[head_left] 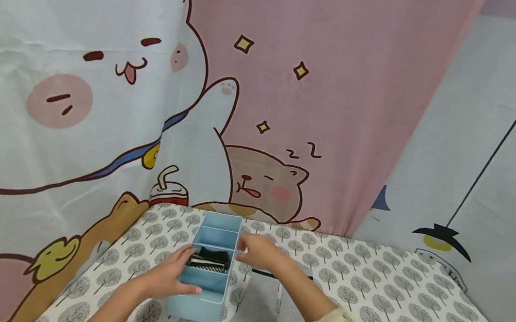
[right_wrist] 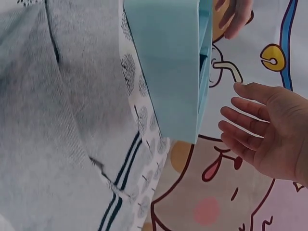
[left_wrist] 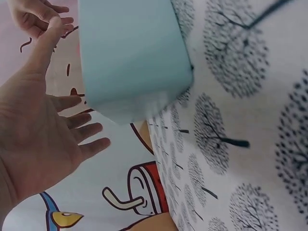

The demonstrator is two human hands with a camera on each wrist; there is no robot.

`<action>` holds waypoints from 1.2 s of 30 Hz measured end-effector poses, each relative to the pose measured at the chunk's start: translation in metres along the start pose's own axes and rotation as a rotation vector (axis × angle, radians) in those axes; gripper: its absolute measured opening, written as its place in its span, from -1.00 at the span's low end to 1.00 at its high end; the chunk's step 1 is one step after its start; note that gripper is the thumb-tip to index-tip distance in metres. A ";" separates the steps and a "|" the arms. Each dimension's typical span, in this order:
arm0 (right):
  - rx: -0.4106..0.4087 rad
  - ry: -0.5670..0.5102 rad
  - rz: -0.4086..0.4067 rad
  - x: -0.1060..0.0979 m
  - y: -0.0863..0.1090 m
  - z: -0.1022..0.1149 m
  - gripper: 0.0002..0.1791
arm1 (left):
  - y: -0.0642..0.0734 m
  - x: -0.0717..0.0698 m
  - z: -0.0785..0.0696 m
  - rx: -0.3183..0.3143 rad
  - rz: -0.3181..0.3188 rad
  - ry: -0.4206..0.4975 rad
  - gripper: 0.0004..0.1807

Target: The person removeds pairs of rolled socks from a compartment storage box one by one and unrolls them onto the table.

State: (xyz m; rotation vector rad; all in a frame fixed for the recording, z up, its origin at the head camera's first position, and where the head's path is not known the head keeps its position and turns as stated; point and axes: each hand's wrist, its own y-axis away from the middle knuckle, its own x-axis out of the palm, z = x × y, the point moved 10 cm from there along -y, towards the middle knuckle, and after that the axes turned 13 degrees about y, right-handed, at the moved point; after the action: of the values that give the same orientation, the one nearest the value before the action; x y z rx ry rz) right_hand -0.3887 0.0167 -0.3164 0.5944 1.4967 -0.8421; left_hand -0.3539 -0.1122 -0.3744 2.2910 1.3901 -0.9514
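A long light-blue divider box (head_left: 199, 311) stands on the patterned cloth, split by crosswise walls into several compartments. Dark and striped folded fabric (head_left: 208, 259) fills one middle compartment. My left hand (head_left: 171, 273) is at the box's near left side, thumb and fingers spread, overlapping the rim in the head view; the left wrist view shows the palm (left_wrist: 41, 134) beside the box with nothing in it. Across the box, my right hand (head_left: 256, 251) is by the right rim. Its fingers (right_wrist: 245, 118) look loosely extended and hold nothing in the right wrist view.
A grey garment (head_left: 255, 306) with dark stripes lies right of the box, close along its side. White cloth (head_left: 366, 296) printed with trees covers the surface. Behind it hangs a curtain (head_left: 328, 111) with cartoon animals.
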 end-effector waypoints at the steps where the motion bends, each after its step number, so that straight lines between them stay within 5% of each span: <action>1: -0.006 -0.005 0.002 0.002 -0.001 0.002 -0.81 | 0.002 0.000 0.002 -0.014 0.009 0.005 0.01; 18: -0.059 0.006 0.007 0.025 -0.018 0.029 -0.72 | 0.014 0.017 0.032 -0.172 0.065 0.165 0.12; 27: -0.045 0.108 0.004 0.036 -0.027 0.035 -0.66 | 0.013 0.026 0.035 -0.160 0.114 0.281 0.05; 36: 0.001 0.165 0.000 0.049 -0.039 0.039 -0.59 | 0.015 0.027 0.037 -0.163 0.111 0.270 0.06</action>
State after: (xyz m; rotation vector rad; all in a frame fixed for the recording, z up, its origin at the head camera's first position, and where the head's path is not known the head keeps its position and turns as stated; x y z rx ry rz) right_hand -0.4008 -0.0427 -0.3574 0.6781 1.6459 -0.8094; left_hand -0.3469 -0.1219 -0.4205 2.4081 1.3664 -0.4889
